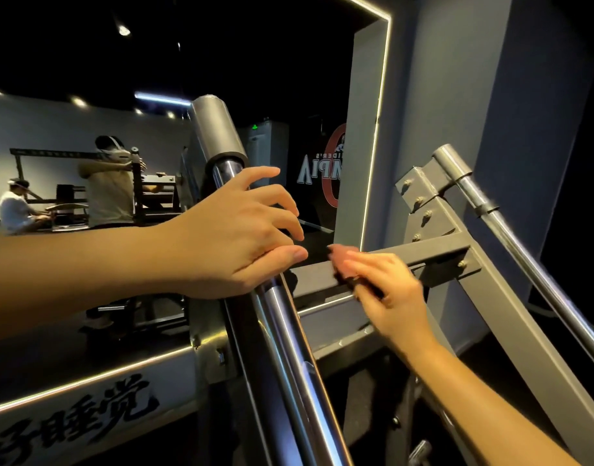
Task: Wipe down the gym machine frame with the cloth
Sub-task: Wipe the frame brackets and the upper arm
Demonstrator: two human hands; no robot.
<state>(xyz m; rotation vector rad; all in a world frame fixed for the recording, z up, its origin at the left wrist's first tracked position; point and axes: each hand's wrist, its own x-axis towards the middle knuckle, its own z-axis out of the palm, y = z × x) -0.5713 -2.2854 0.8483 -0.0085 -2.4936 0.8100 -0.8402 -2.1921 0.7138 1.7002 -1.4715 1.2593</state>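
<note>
Right hand (386, 290) is pressing the cloth (342, 260) onto the left end of the grey crossbar (423, 253), blur hiding any pinch, bar running right and slightly up toward the bolted joint (462, 264), left hand (241, 230) resting open-fingered on the chrome rail (289, 331).

The crossbar (423, 255) runs from the near chrome rod (285, 338) to the slanted beam (511, 314) and bars the middle. Above it there is open room back to the grey wall (440, 112). Below it a dark gap opens between rod and beam. The left hand (235, 230) takes up the near rod; the blurred right hand (390, 290) takes up the crossbar's near end. Only 1 narrow slot separates the beam from the far rod (524, 243).
</note>
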